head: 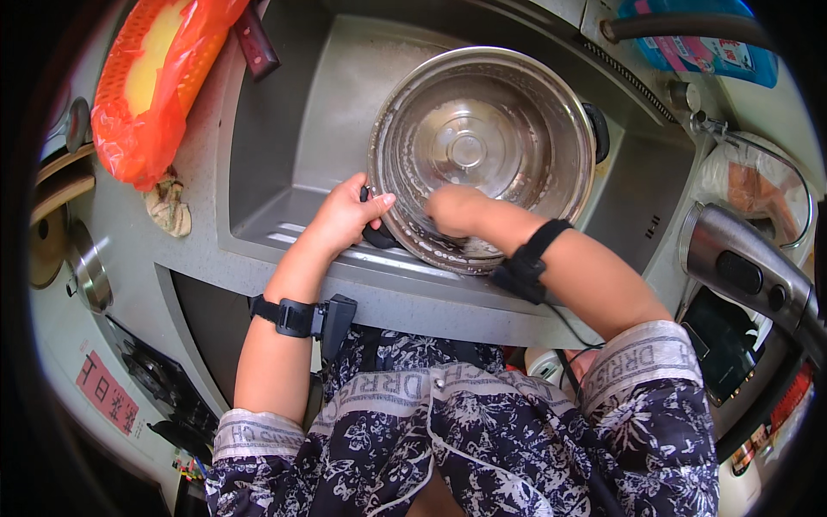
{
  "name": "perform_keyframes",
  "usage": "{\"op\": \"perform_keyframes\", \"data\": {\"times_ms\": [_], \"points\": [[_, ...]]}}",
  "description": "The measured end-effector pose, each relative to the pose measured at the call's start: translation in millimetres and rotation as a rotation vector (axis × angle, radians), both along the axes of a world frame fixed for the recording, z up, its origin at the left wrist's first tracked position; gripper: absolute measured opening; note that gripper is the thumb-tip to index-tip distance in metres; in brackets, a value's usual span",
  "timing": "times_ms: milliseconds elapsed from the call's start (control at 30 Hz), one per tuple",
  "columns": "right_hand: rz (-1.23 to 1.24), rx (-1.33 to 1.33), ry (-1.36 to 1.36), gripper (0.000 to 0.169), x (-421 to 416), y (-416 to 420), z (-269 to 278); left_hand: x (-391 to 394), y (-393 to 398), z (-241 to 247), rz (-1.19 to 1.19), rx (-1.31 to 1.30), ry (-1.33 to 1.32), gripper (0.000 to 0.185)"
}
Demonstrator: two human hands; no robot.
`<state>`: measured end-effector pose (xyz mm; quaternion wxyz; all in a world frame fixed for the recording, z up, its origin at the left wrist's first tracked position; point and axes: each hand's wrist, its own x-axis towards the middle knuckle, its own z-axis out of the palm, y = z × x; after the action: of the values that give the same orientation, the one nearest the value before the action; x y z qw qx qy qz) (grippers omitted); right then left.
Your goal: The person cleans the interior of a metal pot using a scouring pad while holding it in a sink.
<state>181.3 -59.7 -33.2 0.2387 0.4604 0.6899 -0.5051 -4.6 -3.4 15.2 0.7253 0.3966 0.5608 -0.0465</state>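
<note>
A large stainless steel pot stands in the grey sink, its inner wall wet and spotted with whitish foam. My left hand grips the pot's black side handle at the lower left, with the thumb by the rim. Inside the pot, my right hand is curled against the near inner wall; whether it holds something is hidden beneath the fingers. The other black handle sticks out at the pot's right side.
Left of the sink lie an orange basket in a red plastic bag, a knife handle over the sink's edge and a crumpled rag. On the right are a blue bottle, a faucet and a plastic bag.
</note>
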Motion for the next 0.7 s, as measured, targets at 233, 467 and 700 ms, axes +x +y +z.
{"op": "perform_keyframes", "data": {"times_ms": [233,467,700], "points": [[-0.071,0.024,-0.085,0.023,20,-20,3,6,-1,7,0.01,0.052,-0.028,0.023],[0.127,-0.025,-0.204,0.022,46,-29,10,2,0,1,-0.019,0.022,-0.017,0.023],[-0.143,-0.05,0.182,0.035,36,-43,14,6,1,5,-0.01,0.038,-0.02,0.023]]}}
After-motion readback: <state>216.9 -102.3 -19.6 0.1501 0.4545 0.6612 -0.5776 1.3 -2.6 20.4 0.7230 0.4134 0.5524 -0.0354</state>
